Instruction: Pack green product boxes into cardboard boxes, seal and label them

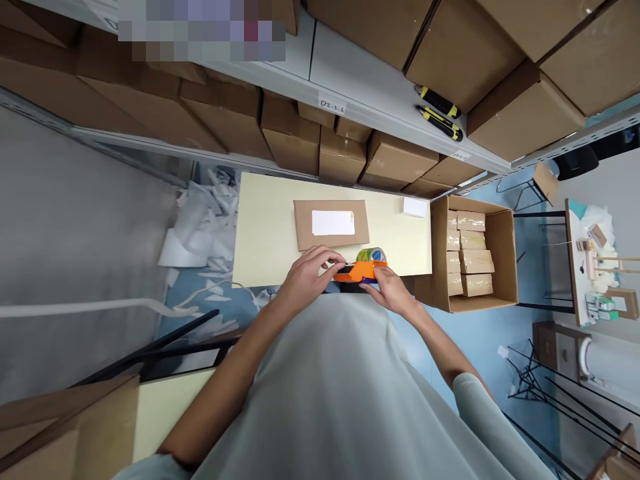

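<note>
An orange tape dispenser (361, 271) with a roll of packing tape (371, 255) is in my right hand (391, 290), close to my body at the table's near edge. My left hand (314, 275) is at the dispenser's front end, its thumb and fingers closed together there. What those fingertips pinch is too small to make out. Just beyond my hands, a flat brown cardboard box (306, 225) lies on the pale yellow table (265, 233). A white label (333, 223) is on the box's top face.
A small white stack (414, 207) lies at the table's right end. Right of the table stands an open carton (504, 257) with several small boxes. Shelves of cartons rise behind, with two utility knives (440, 113) on one. Scrap paper (205, 220) heaps at left.
</note>
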Demonstrator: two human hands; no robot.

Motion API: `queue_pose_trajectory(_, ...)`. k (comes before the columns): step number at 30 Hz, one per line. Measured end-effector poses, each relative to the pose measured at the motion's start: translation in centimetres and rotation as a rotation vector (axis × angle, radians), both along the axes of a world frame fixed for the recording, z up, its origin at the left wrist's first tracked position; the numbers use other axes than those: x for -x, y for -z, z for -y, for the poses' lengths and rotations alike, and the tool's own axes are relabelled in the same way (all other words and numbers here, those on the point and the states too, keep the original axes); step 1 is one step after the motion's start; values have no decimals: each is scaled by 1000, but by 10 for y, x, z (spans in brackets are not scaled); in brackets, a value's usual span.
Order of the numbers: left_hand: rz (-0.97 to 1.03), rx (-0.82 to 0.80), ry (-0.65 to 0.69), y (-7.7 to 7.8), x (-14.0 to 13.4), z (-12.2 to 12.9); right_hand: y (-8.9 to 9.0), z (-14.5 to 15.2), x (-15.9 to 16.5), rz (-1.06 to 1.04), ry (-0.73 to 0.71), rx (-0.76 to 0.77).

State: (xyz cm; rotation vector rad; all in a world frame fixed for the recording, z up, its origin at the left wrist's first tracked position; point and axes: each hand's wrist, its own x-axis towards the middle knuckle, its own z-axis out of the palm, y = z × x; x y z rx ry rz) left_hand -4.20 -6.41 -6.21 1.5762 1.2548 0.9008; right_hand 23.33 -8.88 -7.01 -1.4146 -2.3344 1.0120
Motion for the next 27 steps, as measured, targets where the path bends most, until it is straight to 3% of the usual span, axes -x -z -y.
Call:
queue_pose_trajectory(8, -69, 25, -27, 8, -40, 17, 16, -13, -47, -57, -128, 69)
queue_pose_trajectory(18, -51, 78, -73, 39, -81, 37, 39, -13, -102, -82, -226, 142)
queue_pose_trajectory(27, 19, 163, -136, 65, -117, 43, 41, -21, -153, -9, -274, 186)
